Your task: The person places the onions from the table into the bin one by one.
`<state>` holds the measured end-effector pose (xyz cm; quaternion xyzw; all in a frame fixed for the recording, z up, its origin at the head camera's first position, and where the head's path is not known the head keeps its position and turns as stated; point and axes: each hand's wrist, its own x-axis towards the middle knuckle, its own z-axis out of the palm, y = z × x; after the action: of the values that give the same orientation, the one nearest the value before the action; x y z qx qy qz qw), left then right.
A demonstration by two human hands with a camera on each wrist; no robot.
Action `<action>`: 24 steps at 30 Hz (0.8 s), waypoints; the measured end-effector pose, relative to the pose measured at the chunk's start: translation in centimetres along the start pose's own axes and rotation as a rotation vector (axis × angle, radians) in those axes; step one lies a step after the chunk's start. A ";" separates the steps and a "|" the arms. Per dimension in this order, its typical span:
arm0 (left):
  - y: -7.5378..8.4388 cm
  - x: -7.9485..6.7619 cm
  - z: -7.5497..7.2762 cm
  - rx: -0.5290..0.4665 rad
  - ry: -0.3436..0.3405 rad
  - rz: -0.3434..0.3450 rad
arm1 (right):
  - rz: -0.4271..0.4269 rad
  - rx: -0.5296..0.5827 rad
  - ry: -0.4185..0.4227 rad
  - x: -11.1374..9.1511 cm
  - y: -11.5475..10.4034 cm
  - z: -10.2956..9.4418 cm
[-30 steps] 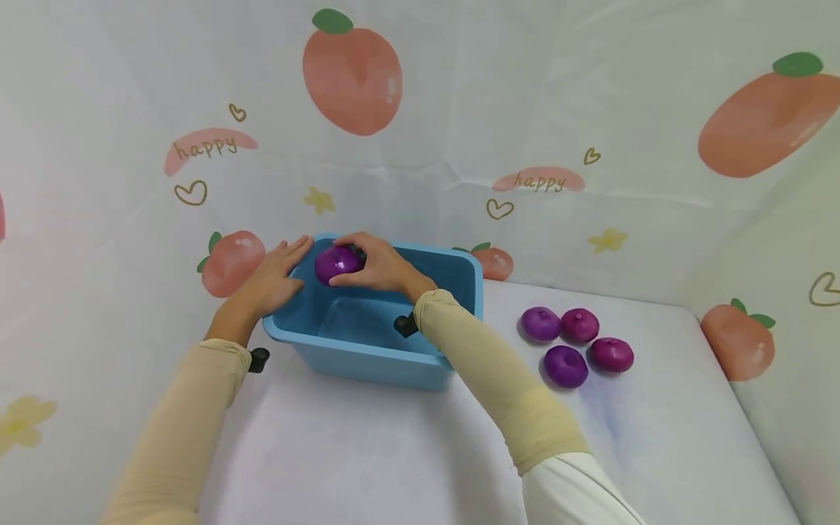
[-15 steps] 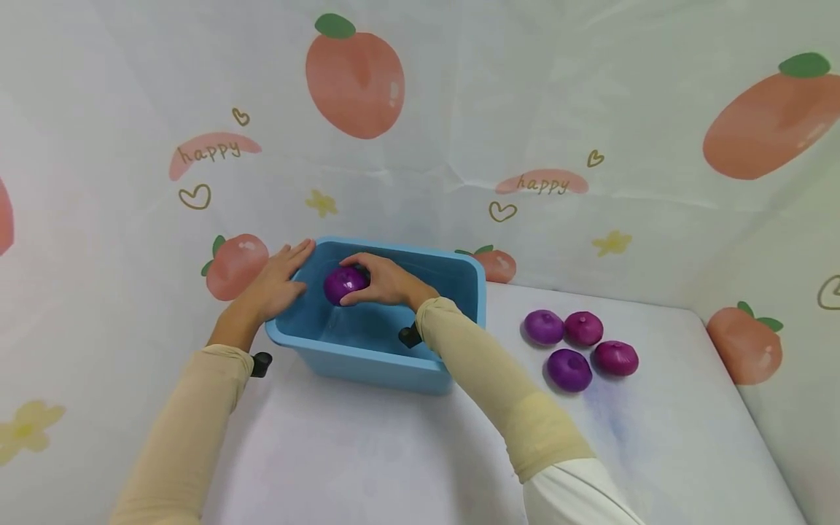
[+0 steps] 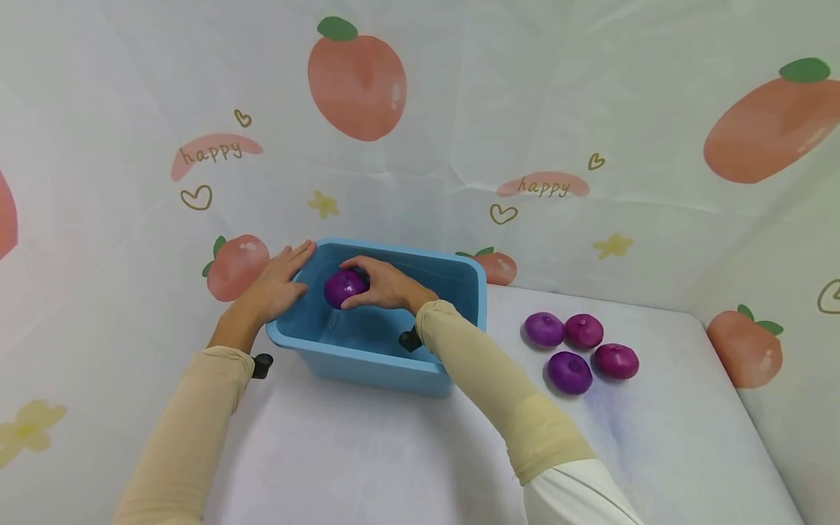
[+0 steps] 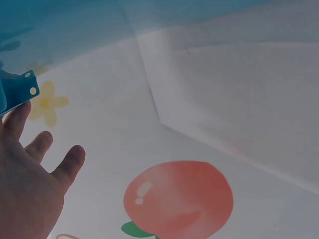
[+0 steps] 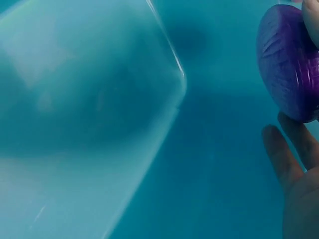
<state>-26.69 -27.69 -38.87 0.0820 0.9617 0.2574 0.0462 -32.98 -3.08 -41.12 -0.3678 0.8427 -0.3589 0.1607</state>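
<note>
Your right hand [image 3: 389, 286] is gripping the probably light, slick onion [image 3: 341, 290] by opposite sides, your spread-fingered left hand [image 3: 275, 286] touching the bin [image 3: 374, 378].

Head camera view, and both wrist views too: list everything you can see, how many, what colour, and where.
Blue rectangular tub: 1, blue, on the tabletop by the backdrop
Glossy round held onion: 1, purple, inside the tub
Loose onions: 4, two purple and two magenta, clustered right of the tub
Flat tabletop: 1, whitish, under the tub
Printed backdrop: 1, white with orange-red fruit, yellow flowers, hearts and "happy" lettering, behind everything
Small black devices: 2, black, one at each wrist
Sleeves: 2, beige, on the forearms
Left hand: 1, bare, at the tub's left edge
Right hand: 1, bare, gripping the held onion
</note>
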 end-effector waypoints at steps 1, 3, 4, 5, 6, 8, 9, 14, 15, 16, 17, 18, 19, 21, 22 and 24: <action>0.0 -0.1 0.0 -0.001 -0.001 -0.004 | 0.010 0.000 -0.012 0.0 -0.1 0.0; 0.0 -0.1 0.0 -0.005 0.000 -0.007 | 0.030 -0.003 -0.038 -0.1 -0.2 0.0; 0.0 -0.2 0.0 -0.007 0.001 -0.010 | 0.037 -0.006 -0.051 -0.1 -0.2 0.0; 0.0 -0.2 0.0 -0.007 0.002 -0.012 | 0.045 -0.005 -0.064 -0.1 -0.3 0.0; 0.1 -0.3 -0.1 -0.007 0.002 -0.015 | 0.049 -0.007 -0.076 -0.1 -0.3 -0.1; 0.1 -0.4 -0.1 -0.006 0.003 -0.019 | 0.049 -0.010 -0.091 -0.1 -0.3 -0.1; 0.1 -0.4 -0.1 -0.007 0.003 -0.020 | 0.047 -0.008 -0.095 -0.1 -0.3 -0.1; 0.2 -0.5 -0.1 0.002 0.007 -0.020 | 0.054 -0.004 -0.115 -0.1 -0.4 -0.2; 0.2 -0.5 -0.2 0.001 0.007 -0.021 | 0.053 -0.001 -0.115 -0.1 -0.5 -0.2; 0.2 -0.5 -0.2 0.000 0.006 -0.022 | 0.053 0.003 -0.115 -0.1 -0.5 -0.2; 0.2 -0.5 -0.2 -0.002 0.005 -0.024 | 0.053 0.006 -0.112 -0.2 -0.4 -0.2; 0.2 -0.5 -0.2 -0.004 0.003 -0.023 | 0.056 0.010 -0.107 -0.2 -0.4 -0.3; 0.2 -0.5 -0.2 -0.004 0.003 -0.022 | 0.061 0.016 -0.100 -0.2 -0.4 -0.3; 0.2 -0.4 -0.1 -0.004 0.005 -0.018 | 0.071 0.032 -0.090 -0.3 -0.3 -0.4; 0.2 -0.3 -0.1 -0.002 0.007 -0.016 | 0.078 0.041 -0.087 -0.3 -0.2 -0.4; 0.2 -0.2 0.1 0.000 0.012 -0.015 | 0.090 0.059 -0.086 -0.4 -0.3 -0.5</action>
<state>-26.43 -27.56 -38.83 0.0732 0.9625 0.2575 0.0426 -32.83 -2.64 -40.55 -0.3397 0.8396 -0.3600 0.2237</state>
